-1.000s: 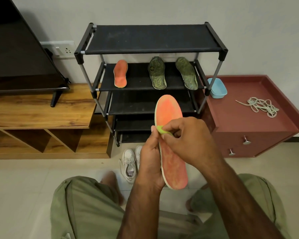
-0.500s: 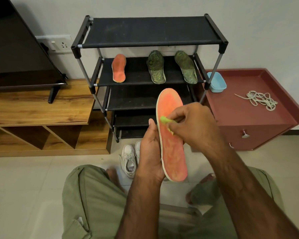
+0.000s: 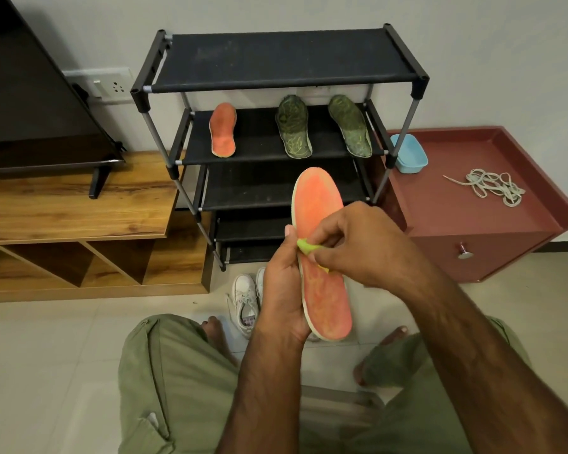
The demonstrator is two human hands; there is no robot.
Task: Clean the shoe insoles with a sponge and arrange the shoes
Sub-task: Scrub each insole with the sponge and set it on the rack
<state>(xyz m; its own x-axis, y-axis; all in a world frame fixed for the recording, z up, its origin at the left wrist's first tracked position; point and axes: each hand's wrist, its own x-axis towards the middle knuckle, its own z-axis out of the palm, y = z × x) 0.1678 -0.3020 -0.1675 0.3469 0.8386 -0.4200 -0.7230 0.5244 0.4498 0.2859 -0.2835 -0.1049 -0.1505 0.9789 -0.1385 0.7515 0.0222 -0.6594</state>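
one head view, forward and down, close over left hand (image 3: 282, 290) and right hand (image 3: 364, 247), shoe rack (image 3: 282, 60) beyond

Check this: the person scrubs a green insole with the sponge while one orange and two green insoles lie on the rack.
Not quite: the head view shows the held insole is orange, not green. The right hand holds the sponge on it; one orange insole and two green insoles lie on the rack.

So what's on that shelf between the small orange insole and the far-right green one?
Another green patterned insole lies there, apart from both the shelved orange insole and the right-hand green insole, as the head view shows.
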